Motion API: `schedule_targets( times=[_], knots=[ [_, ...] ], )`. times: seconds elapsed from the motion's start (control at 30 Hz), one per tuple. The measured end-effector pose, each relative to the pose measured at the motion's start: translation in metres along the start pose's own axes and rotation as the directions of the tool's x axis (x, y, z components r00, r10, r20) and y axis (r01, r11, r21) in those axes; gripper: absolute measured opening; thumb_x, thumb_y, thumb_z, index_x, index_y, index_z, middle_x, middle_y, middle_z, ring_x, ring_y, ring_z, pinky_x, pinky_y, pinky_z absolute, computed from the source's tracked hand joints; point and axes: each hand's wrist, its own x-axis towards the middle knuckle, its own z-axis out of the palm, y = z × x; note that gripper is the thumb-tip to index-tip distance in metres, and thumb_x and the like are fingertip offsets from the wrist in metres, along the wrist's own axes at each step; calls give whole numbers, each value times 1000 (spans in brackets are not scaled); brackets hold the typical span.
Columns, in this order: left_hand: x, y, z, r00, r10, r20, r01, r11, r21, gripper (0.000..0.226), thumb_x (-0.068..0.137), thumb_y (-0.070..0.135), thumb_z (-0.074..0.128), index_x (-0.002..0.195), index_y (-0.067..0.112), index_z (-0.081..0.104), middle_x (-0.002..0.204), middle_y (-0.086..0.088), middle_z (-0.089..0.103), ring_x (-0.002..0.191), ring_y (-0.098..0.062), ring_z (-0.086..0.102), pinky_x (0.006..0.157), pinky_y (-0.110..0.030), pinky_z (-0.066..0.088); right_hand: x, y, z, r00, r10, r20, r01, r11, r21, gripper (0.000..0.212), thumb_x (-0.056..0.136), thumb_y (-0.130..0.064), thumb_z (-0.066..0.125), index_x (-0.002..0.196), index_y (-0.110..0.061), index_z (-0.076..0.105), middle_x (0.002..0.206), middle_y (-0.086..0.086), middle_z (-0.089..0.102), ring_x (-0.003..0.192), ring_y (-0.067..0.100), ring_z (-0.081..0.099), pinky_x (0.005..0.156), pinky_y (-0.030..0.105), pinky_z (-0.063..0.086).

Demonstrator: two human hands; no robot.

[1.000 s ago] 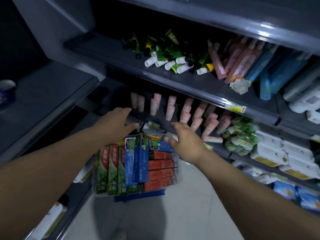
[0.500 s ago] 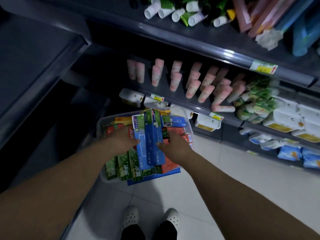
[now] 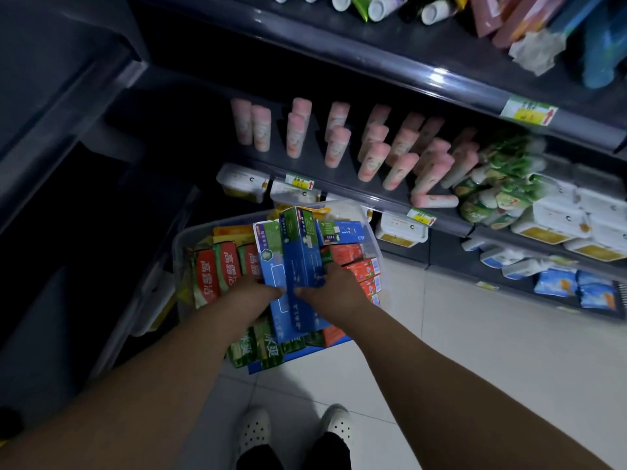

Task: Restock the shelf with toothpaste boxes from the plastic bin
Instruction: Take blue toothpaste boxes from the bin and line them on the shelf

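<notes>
A clear plastic bin on the floor holds several toothpaste boxes: red-and-green ones at the left, orange ones at the right. Two blue boxes lie side by side on top of the pile. My left hand grips their left side and my right hand grips their right side, thumbs on top. The dark shelf at the left stands above the bin.
Shelves at the right carry pink tubes, green packets and white soap cases. Blue packs sit on the lowest shelf. My white shoes stand on the pale tiled floor right below the bin.
Both hands came down from the shelf edge into the bin and closed on the two blue boxes. My view tilted down, so my feet show now.
</notes>
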Motion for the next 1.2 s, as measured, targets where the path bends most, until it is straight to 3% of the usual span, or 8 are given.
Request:
schedule_targets(
  times=[0.17,0.37,0.47,0.63,0.8,0.97,1.07,1.2],
  knots=[
    [0,-2,-5,995,-76,61,86,979,-185,48,81,22,73,124,10,55,123,-10,62,109,-26,59,76,-33,53,-1,1,-6,997,43,58,-50,992,118,62,82,-28,77,134,-9,48,127,10,58,109,26,61,87,37,55],
    [-2,-5,-4,993,-92,68,107,961,-254,34,83,15,68,115,9,60,113,-12,65,103,-27,61,86,-38,51,-2,3,-12,988,55,144,-92,959,269,54,83,-20,75,130,-8,51,112,4,60,97,22,63,75,32,56],
    [-2,-6,0,995,-63,81,86,940,-331,23,89,9,60,111,7,60,107,-11,68,98,-25,64,79,-35,52,0,6,-14,983,40,180,-93,949,300,48,84,-19,74,127,-9,53,112,4,62,90,19,64,68,28,55],
    [0,-10,1,997,-35,74,58,943,-328,34,83,19,71,113,8,61,115,-9,67,106,-25,61,94,-37,49,5,10,-17,976,45,214,-108,950,292,46,84,-21,75,125,-16,54,114,5,66,101,28,66,93,48,54],
    [0,-10,3,993,-50,103,84,930,-358,29,82,12,71,108,6,63,108,-10,69,99,-25,63,90,-35,49,7,13,-21,960,31,279,-126,936,329,44,87,-20,71,127,-16,53,110,0,66,95,19,66,88,39,55],
    [-10,-9,12,992,8,129,51,890,-453,22,89,4,61,110,3,60,101,-11,68,90,-23,63,86,-35,51,9,18,-23,952,11,304,-124,927,354,48,87,-21,71,131,-17,53,120,2,66,107,23,65,96,44,52],
    [-15,-9,10,991,55,125,4,903,-430,24,91,4,58,115,5,57,111,-10,65,98,-24,61,85,-36,50,2,17,-30,948,-8,318,-118,920,374,47,88,-19,70,132,-19,52,121,3,66,109,23,64,97,43,52],
    [-33,-1,-4,992,95,85,-55,920,-388,51,81,10,66,129,16,48,131,-9,57,118,-30,54,98,-53,43,-7,1,-49,932,-66,356,-88,913,399,43,88,-17,70,128,-19,56,116,2,70,107,24,67,98,45,52]
  ],
)
